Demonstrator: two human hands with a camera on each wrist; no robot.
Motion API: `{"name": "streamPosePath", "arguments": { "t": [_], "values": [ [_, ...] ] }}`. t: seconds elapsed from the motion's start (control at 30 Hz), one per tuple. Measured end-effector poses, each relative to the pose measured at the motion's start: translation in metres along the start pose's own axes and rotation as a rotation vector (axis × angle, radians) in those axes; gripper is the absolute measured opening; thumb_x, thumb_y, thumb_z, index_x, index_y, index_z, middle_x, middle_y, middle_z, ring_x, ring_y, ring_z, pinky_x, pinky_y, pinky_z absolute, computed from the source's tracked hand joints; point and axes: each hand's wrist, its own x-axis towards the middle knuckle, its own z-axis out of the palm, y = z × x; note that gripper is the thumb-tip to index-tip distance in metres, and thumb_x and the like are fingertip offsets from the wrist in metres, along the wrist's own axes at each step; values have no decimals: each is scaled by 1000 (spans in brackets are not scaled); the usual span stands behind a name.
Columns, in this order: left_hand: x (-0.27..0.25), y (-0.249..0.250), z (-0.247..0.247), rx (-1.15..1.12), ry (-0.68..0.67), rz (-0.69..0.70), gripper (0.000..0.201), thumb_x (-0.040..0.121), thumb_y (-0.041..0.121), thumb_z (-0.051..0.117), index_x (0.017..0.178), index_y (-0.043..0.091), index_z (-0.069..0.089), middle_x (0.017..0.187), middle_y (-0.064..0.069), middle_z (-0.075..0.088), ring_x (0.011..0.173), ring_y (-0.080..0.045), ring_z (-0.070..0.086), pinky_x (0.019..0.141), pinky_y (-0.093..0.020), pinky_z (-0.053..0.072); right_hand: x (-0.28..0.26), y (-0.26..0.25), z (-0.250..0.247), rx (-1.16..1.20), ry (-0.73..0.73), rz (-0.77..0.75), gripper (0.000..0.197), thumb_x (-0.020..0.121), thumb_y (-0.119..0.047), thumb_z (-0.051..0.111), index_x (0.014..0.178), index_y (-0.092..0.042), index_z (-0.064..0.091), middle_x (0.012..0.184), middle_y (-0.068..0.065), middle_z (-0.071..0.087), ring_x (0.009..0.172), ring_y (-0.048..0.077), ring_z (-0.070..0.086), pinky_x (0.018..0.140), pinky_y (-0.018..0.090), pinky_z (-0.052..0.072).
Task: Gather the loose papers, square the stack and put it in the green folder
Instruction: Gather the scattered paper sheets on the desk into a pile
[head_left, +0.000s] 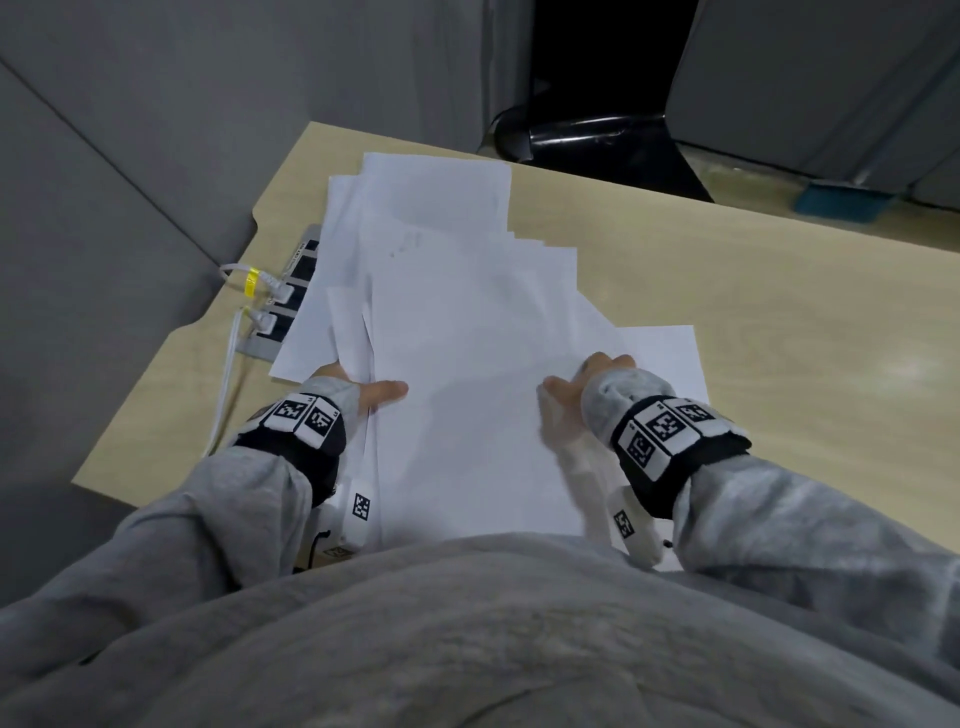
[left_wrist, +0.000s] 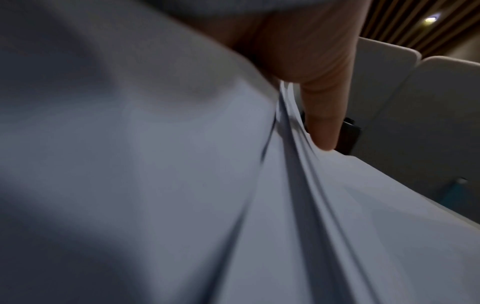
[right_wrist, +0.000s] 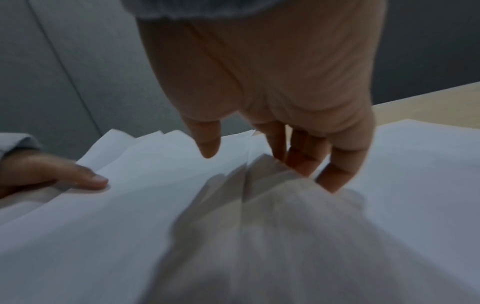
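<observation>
- Papers (head_left: 467, 322) lie fanned and unsquared on the tabletop (head_left: 779, 291), spreading toward 12 o'clock. I judge my hands flank the near sheets to draw them together.
- My left hand (head_left: 363, 392), at 9 o'clock: thumb on top, fingers beneath, pinching the edge.
- My right hand (head_left: 576, 395), at 3 o'clock: unclenched, with straight fingers tucked against the lifted edge and thumb clear.
- Green folder: not in view.

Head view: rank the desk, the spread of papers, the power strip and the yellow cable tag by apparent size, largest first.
1. desk
2. papers
3. power strip, judged only by its visible part, since the papers cover the rest
4. yellow cable tag
</observation>
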Motion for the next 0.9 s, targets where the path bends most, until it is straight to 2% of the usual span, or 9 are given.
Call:
{"name": "streamPosePath", "arguments": {
  "t": [0.17,0.3,0.37,0.43,0.47,0.57,0.67,0.77,0.9],
  "values": [
    [-4,15,6,-64,-36,77,56,74,25,76,121,6,53,99,-6,57,87,-22,51,80,-25,39,2,-1,5,-97,-93,-132,81,76,-78,34,132,-19,41,135,10,38,120,37,48,98,53,41],
    [-3,8,0,-235,-57,190,60,58,36,86,109,11,63,102,-4,70,98,-26,64,95,-35,48,4,9,-10,156,-39,-80,88,67,-81,43,128,-19,43,128,10,50,115,35,53,99,51,41],
    [-13,8,-8,-348,-56,238,36,60,26,86,86,14,65,73,7,75,88,-18,70,83,-21,55,2,17,-18,398,31,-56,105,57,-84,52,138,-19,33,134,11,48,122,35,50,103,51,39],
    [-37,19,-18,-436,-26,301,22,76,5,72,70,16,54,36,20,58,55,3,63,48,2,42,-4,27,-28,621,67,-109,110,62,-75,62,147,-18,21,146,10,40,133,32,42,110,48,32],
    [-51,25,-23,-505,7,338,22,79,1,67,69,14,53,30,23,52,45,4,59,42,2,38,-6,31,-32,730,79,-164,110,66,-70,64,149,-18,15,151,9,35,137,29,37,113,45,29],
    [-44,22,-41,-635,42,374,21,67,16,81,64,9,60,39,6,63,49,-8,66,57,-12,55,-11,42,-50,927,189,-295,111,64,-75,56,150,-24,6,156,6,23,141,27,31,113,44,25],
    [-21,12,-52,-739,78,399,53,36,43,92,77,15,74,88,-21,72,88,-38,69,86,-60,51,-1,51,-59,769,168,-220,94,78,-77,36,150,-27,4,156,0,25,140,28,31,114,48,22],
    [-20,15,-52,-725,78,371,39,63,21,84,96,11,67,85,-10,66,93,-30,64,95,-54,48,13,61,-49,351,23,-28,118,56,-93,39,148,-25,11,154,7,30,137,35,36,111,54,29],
    [-24,15,-37,-645,63,362,19,76,5,72,68,16,59,55,4,64,70,-24,63,80,-34,50,6,60,-24,-5,22,105,116,60,-74,64,146,-16,14,150,13,28,133,37,38,106,51,37]
  ]
}}
